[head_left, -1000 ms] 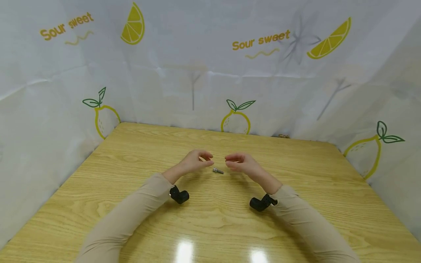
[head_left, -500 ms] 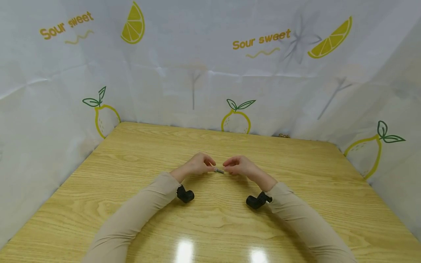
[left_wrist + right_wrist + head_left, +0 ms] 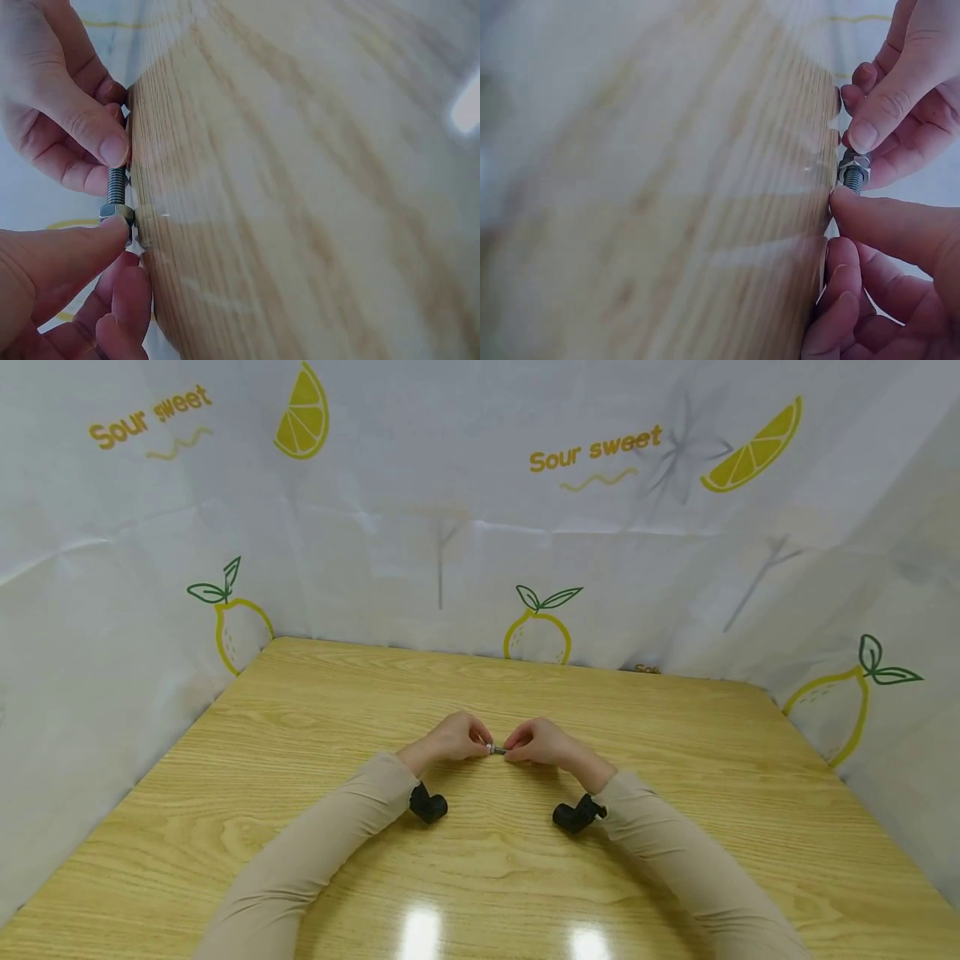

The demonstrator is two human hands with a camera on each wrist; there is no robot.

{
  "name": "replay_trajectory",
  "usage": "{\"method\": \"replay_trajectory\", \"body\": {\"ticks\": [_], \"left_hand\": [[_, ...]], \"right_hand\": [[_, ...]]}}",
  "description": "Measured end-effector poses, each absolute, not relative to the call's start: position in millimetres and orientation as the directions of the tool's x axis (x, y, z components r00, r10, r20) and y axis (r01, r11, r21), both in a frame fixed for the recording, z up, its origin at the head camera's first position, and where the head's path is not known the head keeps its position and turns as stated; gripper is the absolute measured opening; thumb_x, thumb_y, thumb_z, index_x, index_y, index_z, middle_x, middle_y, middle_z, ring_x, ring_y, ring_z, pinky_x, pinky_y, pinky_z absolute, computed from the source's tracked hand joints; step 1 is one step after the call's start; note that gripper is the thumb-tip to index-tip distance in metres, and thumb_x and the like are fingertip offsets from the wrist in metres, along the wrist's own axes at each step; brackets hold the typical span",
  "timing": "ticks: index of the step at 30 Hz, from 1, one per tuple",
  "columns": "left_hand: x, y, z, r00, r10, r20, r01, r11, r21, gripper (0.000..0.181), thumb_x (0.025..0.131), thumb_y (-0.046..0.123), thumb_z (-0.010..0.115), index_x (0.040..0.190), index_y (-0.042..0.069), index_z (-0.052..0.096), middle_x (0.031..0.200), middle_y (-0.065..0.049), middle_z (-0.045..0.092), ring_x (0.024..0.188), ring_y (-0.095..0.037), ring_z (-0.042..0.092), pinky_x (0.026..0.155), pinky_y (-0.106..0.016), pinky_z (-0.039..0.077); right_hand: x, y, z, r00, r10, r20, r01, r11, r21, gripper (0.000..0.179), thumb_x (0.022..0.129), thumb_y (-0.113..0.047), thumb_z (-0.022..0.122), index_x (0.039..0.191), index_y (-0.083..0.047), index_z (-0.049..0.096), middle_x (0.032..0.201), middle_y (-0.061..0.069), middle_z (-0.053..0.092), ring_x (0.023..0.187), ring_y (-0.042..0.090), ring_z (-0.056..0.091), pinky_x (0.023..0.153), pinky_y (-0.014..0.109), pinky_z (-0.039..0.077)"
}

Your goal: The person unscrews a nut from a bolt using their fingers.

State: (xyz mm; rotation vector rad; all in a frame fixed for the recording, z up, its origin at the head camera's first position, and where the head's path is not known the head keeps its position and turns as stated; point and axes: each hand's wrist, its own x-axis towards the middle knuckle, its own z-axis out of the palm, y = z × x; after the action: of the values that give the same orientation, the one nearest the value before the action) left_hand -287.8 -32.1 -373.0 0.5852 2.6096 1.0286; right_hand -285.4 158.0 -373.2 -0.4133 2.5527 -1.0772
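A small metal bolt [image 3: 498, 750] lies level at the middle of the table, its threaded shank [image 3: 116, 185] showing between the hands. A hex nut [image 3: 854, 166] sits on it close to the head end. My left hand [image 3: 455, 737] pinches the head end by the nut, thumb against it. The tip of the shank is between the thumb and fingers of my right hand [image 3: 542, 742], which hides that end. Both hands are low at the tabletop, fingertips a short way apart.
The wooden table [image 3: 360, 693] stretches out around the hands. A white cloth [image 3: 390, 460] with lemon prints hangs behind it and along both sides. Black wrist mounts [image 3: 428, 804] stick out below each sleeve.
Both hands have come inward and down to the bolt, which lay untouched between them a second ago. The left fingers reached its head end first, then the right fingers took the threaded end.
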Motion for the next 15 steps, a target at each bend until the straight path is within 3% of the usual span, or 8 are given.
{"method": "replay_trajectory", "body": {"ticks": [7, 10, 15], "left_hand": [[-284.0, -30.6, -369.7, -0.882, 0.467, -0.063, 0.315, 0.684, 0.658, 0.010, 0.085, 0.009, 0.067, 0.091, 0.002, 0.072, 0.088, -0.009, 0.070, 0.073, -0.010, 0.053, 0.066, -0.019, 0.043], [-283.1, -31.1, -368.8, -0.889, 0.453, -0.059, 0.301, 0.679, 0.670, 0.012, 0.086, 0.011, 0.066, 0.093, 0.004, 0.072, 0.093, -0.008, 0.070, 0.080, -0.012, 0.056, 0.071, -0.022, 0.045], [-285.9, -33.6, -367.8, -0.900, 0.434, -0.033, 0.277, 0.630, 0.726, 0.016, 0.089, 0.014, 0.063, 0.102, 0.007, 0.070, 0.097, -0.008, 0.069, 0.078, -0.012, 0.061, 0.067, -0.022, 0.049]], "right_hand": [[-284.6, 155.3, -372.3, -0.891, -0.404, -0.206, -0.157, 0.701, -0.696, 0.015, 0.087, -0.009, 0.065, 0.095, 0.003, 0.067, 0.081, 0.009, 0.067, 0.060, 0.007, 0.051, 0.055, 0.020, 0.043], [-283.6, 157.0, -368.4, -0.887, -0.411, -0.208, -0.161, 0.700, -0.696, 0.017, 0.089, -0.011, 0.063, 0.098, 0.003, 0.066, 0.083, 0.010, 0.066, 0.063, 0.009, 0.053, 0.057, 0.022, 0.046], [-281.4, 161.5, -358.6, -0.891, -0.420, -0.175, -0.170, 0.665, -0.727, 0.020, 0.093, -0.015, 0.057, 0.103, 0.002, 0.063, 0.086, 0.013, 0.063, 0.069, 0.015, 0.056, 0.061, 0.026, 0.046]]}}
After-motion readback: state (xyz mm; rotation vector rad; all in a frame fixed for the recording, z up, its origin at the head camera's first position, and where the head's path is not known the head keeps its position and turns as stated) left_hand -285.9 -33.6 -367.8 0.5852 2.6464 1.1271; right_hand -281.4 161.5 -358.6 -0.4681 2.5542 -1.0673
